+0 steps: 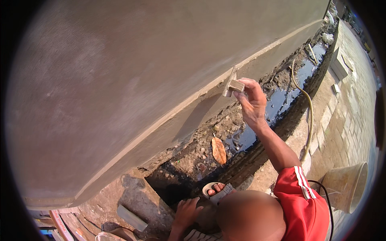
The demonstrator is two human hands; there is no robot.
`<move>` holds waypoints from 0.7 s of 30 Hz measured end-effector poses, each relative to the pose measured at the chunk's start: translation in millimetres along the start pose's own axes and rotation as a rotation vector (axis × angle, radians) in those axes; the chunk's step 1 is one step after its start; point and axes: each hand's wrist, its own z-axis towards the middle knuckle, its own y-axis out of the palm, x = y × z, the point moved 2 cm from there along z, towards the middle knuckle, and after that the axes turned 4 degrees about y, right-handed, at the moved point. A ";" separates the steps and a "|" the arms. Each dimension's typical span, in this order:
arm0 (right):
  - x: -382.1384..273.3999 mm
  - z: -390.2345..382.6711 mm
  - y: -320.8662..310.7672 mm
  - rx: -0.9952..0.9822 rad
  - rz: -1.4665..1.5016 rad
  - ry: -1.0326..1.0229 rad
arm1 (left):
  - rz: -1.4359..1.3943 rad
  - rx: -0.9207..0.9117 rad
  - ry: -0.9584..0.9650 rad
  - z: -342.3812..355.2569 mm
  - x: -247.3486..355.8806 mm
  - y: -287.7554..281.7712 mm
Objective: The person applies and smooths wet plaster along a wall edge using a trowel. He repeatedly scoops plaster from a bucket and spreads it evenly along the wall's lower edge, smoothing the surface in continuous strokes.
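Note:
My right hand (254, 105) is closed round the block handle of a small plastering float (236, 85). The float's thin plate stands on edge against the raised ledge (177, 114) along the plastered wall (120, 72). My right arm, in a red sleeve, stretches up from the lower right. Low in the view, my left hand (187, 212) rests near my bent leg, fingers apart and holding nothing that shows. Close to it is a sandalled foot (216, 189).
A ditch with dark water (281, 102) and rubble runs along the wall. An orange-brown dry leaf (218, 150) lies in it. A hose (310, 108) curves over the paved edge. A pale bucket (345, 186) stands lower right; a concrete block (339, 64) sits farther off. A grey flat piece (132, 217) lies lower left.

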 end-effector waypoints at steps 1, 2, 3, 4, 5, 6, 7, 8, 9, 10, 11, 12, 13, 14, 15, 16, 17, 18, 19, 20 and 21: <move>-2.4 4.0 5.9 0.006 -0.192 -0.144 | 0.000 -0.001 -0.009 -0.9 -0.7 -0.3; -11.1 7.0 12.9 0.009 -0.230 -0.220 | 0.000 -0.002 -0.017 -1.9 -1.4 -0.6; -10.6 6.7 18.9 -0.028 -0.273 -0.272 | 0.001 -0.003 -0.026 -3.1 -2.2 -0.9; -9.2 5.7 22.9 -0.066 -0.319 -0.325 | -0.005 0.007 -0.025 -4.0 -3.9 0.6; -9.4 5.0 26.6 -0.104 -0.365 -0.379 | -0.011 0.016 -0.024 -5.1 -6.7 2.7; -11.5 3.3 29.9 -0.165 -0.427 -0.428 | -0.016 0.025 -0.023 -6.0 -8.2 4.0; -9.9 0.3 32.0 -0.193 -0.457 -0.449 | -0.002 0.026 -0.027 -6.3 -7.4 3.7; -6.8 -3.0 34.1 -0.220 -0.487 -0.470 | 0.012 0.026 -0.031 -6.1 -5.6 2.1; -3.4 -5.9 35.8 -0.247 -0.518 -0.491 | 0.027 0.026 -0.034 -5.9 -4.5 1.4; 0.3 -7.1 35.8 -0.263 -0.544 -0.509 | 0.024 0.031 -0.031 -5.9 -4.7 1.4; 4.2 -9.3 35.3 -0.296 -0.553 -0.504 | 0.020 0.035 -0.028 -5.7 -5.0 1.6; 7.9 -12.4 34.2 -0.329 -0.562 -0.499 | 0.017 0.040 -0.024 -5.7 -5.0 1.7; 10.9 -14.8 31.8 -0.361 -0.576 -0.497 | 0.024 0.036 -0.019 -5.1 -4.7 1.2; 15.8 -19.7 28.1 -0.434 -0.601 -0.478 | 0.031 0.033 -0.015 -5.0 -4.0 0.6; 20.8 -27.0 22.2 -0.507 -0.626 -0.458 | 0.037 0.031 -0.011 -4.7 -3.4 0.2; 24.4 -34.6 16.5 -0.581 -0.648 -0.434 | 0.036 0.034 -0.010 -4.9 -3.6 0.3; 22.9 -40.0 10.6 -0.606 -0.652 -0.413 | 0.036 0.037 -0.015 -6.2 -4.1 0.0; 18.9 -44.4 3.3 -0.632 -0.655 -0.392 | 0.035 0.040 -0.020 -7.4 -4.7 -0.2; 11.3 -44.3 -4.4 -0.660 -0.665 -0.369 | 0.041 0.047 -0.028 -7.3 -3.6 -0.5; -3.9 -35.8 -9.8 -0.620 -0.686 -0.421 | 0.048 0.053 -0.040 -7.8 -3.0 -1.6; -18.0 -25.1 -11.5 -0.622 -0.644 -0.416 | 0.055 0.058 -0.052 -9.0 -2.8 -1.6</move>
